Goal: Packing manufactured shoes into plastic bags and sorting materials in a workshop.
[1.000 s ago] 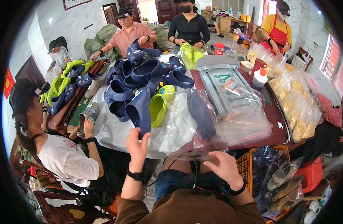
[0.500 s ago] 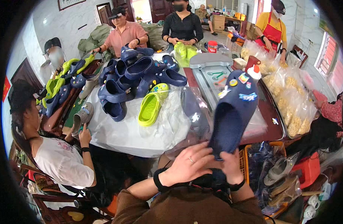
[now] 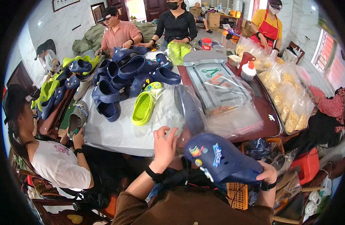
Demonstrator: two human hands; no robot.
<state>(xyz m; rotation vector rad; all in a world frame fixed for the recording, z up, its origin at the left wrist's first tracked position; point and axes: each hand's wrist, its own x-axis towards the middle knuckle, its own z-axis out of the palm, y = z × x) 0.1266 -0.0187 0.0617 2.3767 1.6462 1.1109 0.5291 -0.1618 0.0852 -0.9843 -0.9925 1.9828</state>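
Note:
My right hand (image 3: 268,173) grips a navy clog (image 3: 232,161) by its heel end, low in front of me. The clog lies tilted sideways, toe to the left, with colourful charms on its upper. My left hand (image 3: 164,148) is raised over the table's front edge, fingers bent and apart, with nothing visible in it. Just beyond it, another navy clog (image 3: 189,110) lies in a clear plastic bag. A lime-green clog (image 3: 143,108) stands to the left of that bag. Farther back is a heap of navy clogs (image 3: 131,69).
Right of the bagged clog lie a grey folding board (image 3: 217,80) and clear bags (image 3: 236,122). A tray of filled bags (image 3: 289,97) lines the right side. An orange crate (image 3: 237,195) sits below my right hand. Co-workers surround the table; one holds a grey clog (image 3: 78,115).
The navy clog has swung down from upright to sideways, moving toward me in my right hand. My left hand has come away from its heel, moving left and up.

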